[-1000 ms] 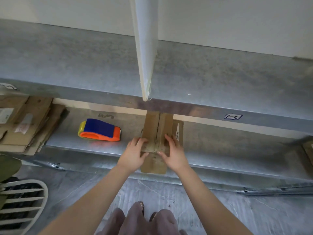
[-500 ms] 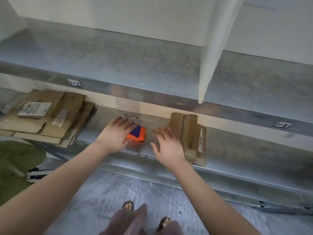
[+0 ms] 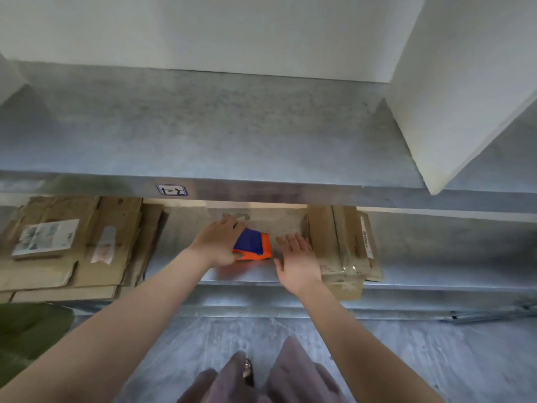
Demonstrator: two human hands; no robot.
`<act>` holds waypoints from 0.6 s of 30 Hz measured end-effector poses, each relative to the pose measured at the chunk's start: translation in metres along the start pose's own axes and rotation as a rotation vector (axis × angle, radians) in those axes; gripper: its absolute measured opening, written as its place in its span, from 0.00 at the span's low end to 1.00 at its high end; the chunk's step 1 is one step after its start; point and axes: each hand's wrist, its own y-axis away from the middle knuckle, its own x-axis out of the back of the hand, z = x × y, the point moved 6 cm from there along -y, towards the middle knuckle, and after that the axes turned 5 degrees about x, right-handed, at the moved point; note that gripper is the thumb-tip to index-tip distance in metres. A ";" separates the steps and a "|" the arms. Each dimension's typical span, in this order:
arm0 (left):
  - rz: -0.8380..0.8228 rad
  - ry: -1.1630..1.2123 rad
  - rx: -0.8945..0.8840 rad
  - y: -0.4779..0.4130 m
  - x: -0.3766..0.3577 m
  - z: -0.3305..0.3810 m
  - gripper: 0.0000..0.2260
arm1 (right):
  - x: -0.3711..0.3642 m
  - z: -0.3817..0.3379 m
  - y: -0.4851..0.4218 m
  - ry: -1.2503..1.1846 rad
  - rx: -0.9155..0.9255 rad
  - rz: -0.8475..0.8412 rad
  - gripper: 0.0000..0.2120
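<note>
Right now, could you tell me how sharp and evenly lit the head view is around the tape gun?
Head view: the tape gun in the left hand is soft but legible; a warm glow shows under the upper shelf; the wide lens bows shelf edges.

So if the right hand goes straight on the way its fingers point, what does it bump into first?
Probably nothing soon: the right hand points into the bare gap of the lower shelf, between the tape dispenser and the folded cardboard. Depth is unclear, though.

Tape dispenser (image 3: 252, 248) blue w/ orange, cardboard (image 3: 338, 242) brown, shelf (image 3: 436, 251) grey.
</note>
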 end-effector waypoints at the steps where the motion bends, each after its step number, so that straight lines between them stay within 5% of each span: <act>1: -0.016 0.013 0.002 -0.001 -0.001 -0.001 0.29 | -0.001 -0.001 -0.001 -0.012 -0.012 -0.020 0.26; 9: -0.048 0.144 0.035 -0.001 -0.003 -0.005 0.27 | -0.012 -0.001 0.000 -0.077 -0.093 -0.097 0.27; 18: 0.166 0.193 -0.121 0.014 0.009 0.009 0.18 | -0.013 0.006 -0.001 -0.179 -0.139 -0.035 0.24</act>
